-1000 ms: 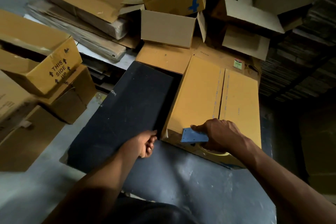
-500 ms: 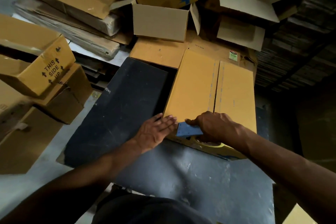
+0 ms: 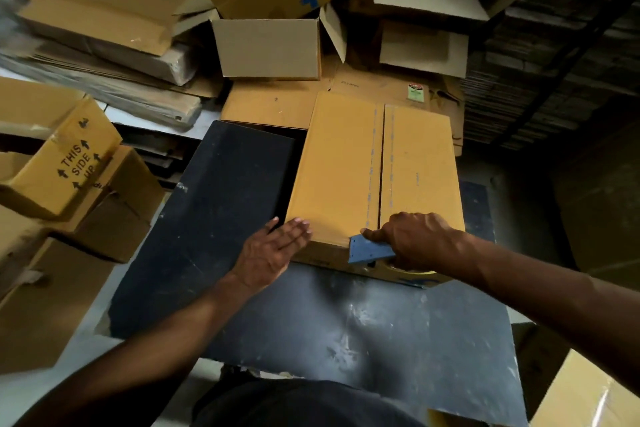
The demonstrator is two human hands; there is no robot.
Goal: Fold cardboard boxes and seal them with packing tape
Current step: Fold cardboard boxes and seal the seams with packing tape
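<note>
A yellow-brown cardboard box lies on the dark table, its two top flaps closed along a centre seam. My right hand grips a blue tape dispenser at the box's near edge, right at the seam's near end. Below the hand, part of the tape roll shows against the box's front wall. My left hand lies flat with straight fingers on the box's near left corner.
Folded and flattened cardboard boxes pile up behind and to the left, including one marked THIS SIDE UP. A black board lies left of the box. Another box corner shows at the bottom right.
My left hand opened from loosely curled and moved right onto the box's near left corner. My right hand shifted the dispenser right to the seam's near end.
</note>
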